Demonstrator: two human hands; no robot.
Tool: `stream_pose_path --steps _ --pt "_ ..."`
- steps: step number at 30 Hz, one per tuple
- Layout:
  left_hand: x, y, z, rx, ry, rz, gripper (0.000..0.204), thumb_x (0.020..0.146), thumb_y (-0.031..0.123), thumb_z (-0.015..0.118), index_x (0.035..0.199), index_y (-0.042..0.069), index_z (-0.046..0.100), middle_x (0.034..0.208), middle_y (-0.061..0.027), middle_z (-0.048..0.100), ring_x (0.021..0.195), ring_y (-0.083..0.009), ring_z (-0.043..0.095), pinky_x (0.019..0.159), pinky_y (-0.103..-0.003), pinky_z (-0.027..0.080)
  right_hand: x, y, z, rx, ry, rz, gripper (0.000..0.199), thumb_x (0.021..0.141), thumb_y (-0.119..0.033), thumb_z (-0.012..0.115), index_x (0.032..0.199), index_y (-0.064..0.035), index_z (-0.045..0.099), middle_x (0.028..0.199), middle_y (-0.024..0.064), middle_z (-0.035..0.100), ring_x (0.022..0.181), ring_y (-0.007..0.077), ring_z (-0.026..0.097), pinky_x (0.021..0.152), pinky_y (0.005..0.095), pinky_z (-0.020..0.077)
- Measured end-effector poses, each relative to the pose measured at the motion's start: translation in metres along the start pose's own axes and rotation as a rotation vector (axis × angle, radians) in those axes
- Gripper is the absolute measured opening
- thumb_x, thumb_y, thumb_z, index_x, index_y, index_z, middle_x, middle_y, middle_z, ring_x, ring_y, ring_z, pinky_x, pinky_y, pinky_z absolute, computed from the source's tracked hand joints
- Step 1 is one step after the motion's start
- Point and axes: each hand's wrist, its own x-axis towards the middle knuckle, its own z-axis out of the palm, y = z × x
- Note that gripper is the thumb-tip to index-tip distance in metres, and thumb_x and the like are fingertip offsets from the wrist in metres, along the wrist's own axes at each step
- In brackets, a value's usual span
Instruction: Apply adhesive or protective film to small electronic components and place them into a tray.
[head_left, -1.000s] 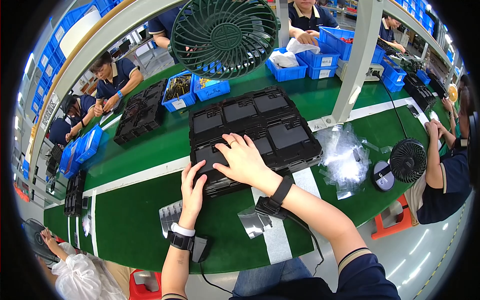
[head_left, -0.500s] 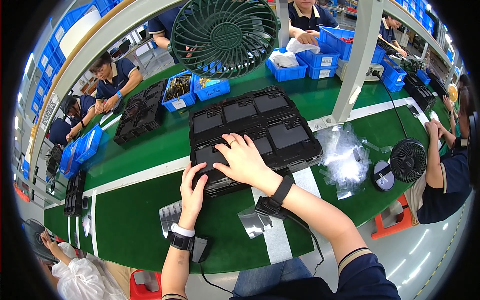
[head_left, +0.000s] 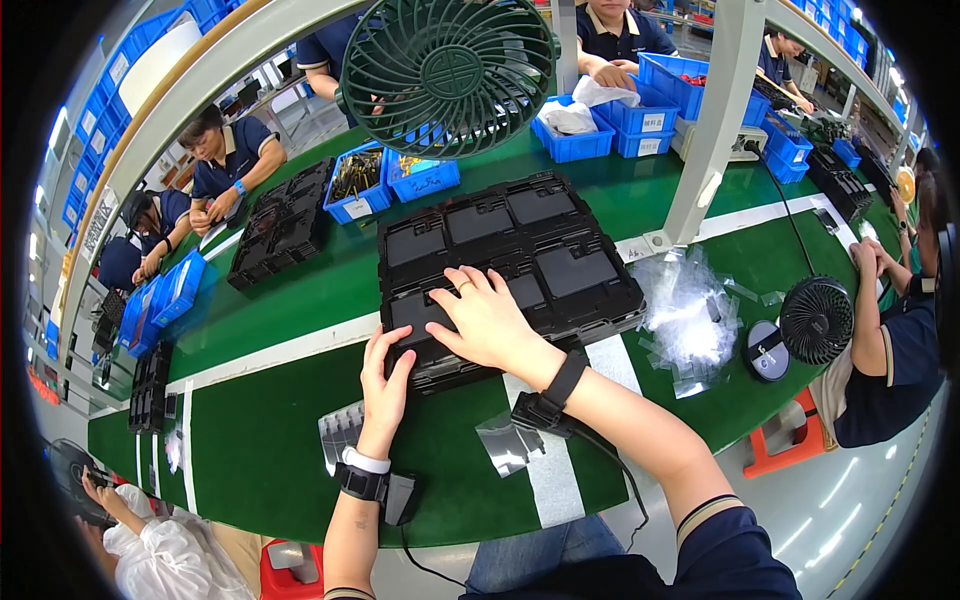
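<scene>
A black plastic tray [head_left: 597, 312] lies in front of me, its compartments holding flat dark-grey rectangular panels [head_left: 575, 268]. My right hand [head_left: 485, 322] rests palm down over the front row of the tray, fingers spread across a panel in the near left compartment. At the tray's near left corner is my left hand [head_left: 384, 388], its fingertips on or just at the edge and the thumb apart from the index finger. Neither hand is wrapped round anything. What lies directly beneath my right palm is hidden.
Clear film pieces [head_left: 690, 325] are heaped right of the tray; more film [head_left: 508, 443] lies near me. A green fan [head_left: 452, 75] hangs ahead, beside a grey post [head_left: 715, 130]. Blue bins [head_left: 357, 185] and another black tray [head_left: 280, 225] stand beyond. Co-workers sit around the green table.
Both my hands and the tray hold the same places. At the lower left, a co-worker's hand has shifted slightly.
</scene>
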Motion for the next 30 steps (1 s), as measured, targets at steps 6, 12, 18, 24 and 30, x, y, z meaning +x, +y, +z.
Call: stream_pose_path --steps 6,12,18,24,30 --pt "-0.0003 -0.0022 -0.0010 0.039 -0.002 0.008 0.029 0.080 0.008 0.060 0.109 0.010 0.061 0.130 -0.0213 0.043 0.123 -0.0300 0.043 0.101 -0.036 0.032 0.0004 -0.0003 -0.0010 -0.001 -0.002 -0.008 0.044 0.082 -0.037 0.058 0.114 -0.0073 0.056 0.125 0.0198 0.047 0.120 0.0362 0.041 0.099 0.0535 0.0319" --pt "0.0000 0.0004 -0.0003 0.074 0.000 0.009 0.029 0.080 0.009 0.060 0.109 0.010 0.060 0.131 -0.0213 0.042 0.123 -0.0308 0.042 0.102 -0.037 0.032 -0.0001 0.0009 0.0005 0.007 0.002 -0.009 0.044 0.082 -0.036 0.059 0.114 -0.0071 0.056 0.125 0.0199 0.047 0.120 0.0363 0.041 0.099 0.0536 0.0317" --pt "0.0003 0.0008 -0.0003 0.047 -0.003 -0.003 0.030 0.080 0.009 0.060 0.109 0.010 0.060 0.132 -0.0213 0.042 0.124 -0.0320 0.041 0.102 -0.038 0.031 -0.0002 0.0008 -0.0003 -0.001 0.002 -0.012 0.043 0.082 -0.036 0.059 0.114 -0.0069 0.056 0.125 0.0201 0.047 0.120 0.0363 0.041 0.099 0.0534 0.0315" --pt "-0.0002 0.0006 -0.0009 0.080 -0.007 0.005 0.030 0.080 0.009 0.060 0.110 0.010 0.060 0.131 -0.0221 0.042 0.125 -0.0322 0.040 0.102 -0.038 0.031 -0.0003 0.0006 -0.0005 0.000 0.002 -0.014 0.043 0.081 -0.035 0.059 0.114 -0.0067 0.056 0.125 0.0201 0.047 0.120 0.0365 0.041 0.099 0.0536 0.0318" --pt "-0.0002 0.0000 -0.0008 0.057 -0.007 0.003 0.030 0.079 0.009 0.060 0.110 0.011 0.060 0.131 -0.0225 0.042 0.126 -0.0326 0.039 0.103 -0.039 0.030 -0.0003 0.0007 -0.0003 -0.007 -0.005 -0.014 0.043 0.081 -0.035 0.059 0.114 -0.0068 0.056 0.125 0.0200 0.046 0.120 0.0363 0.041 0.098 0.0540 0.0319"
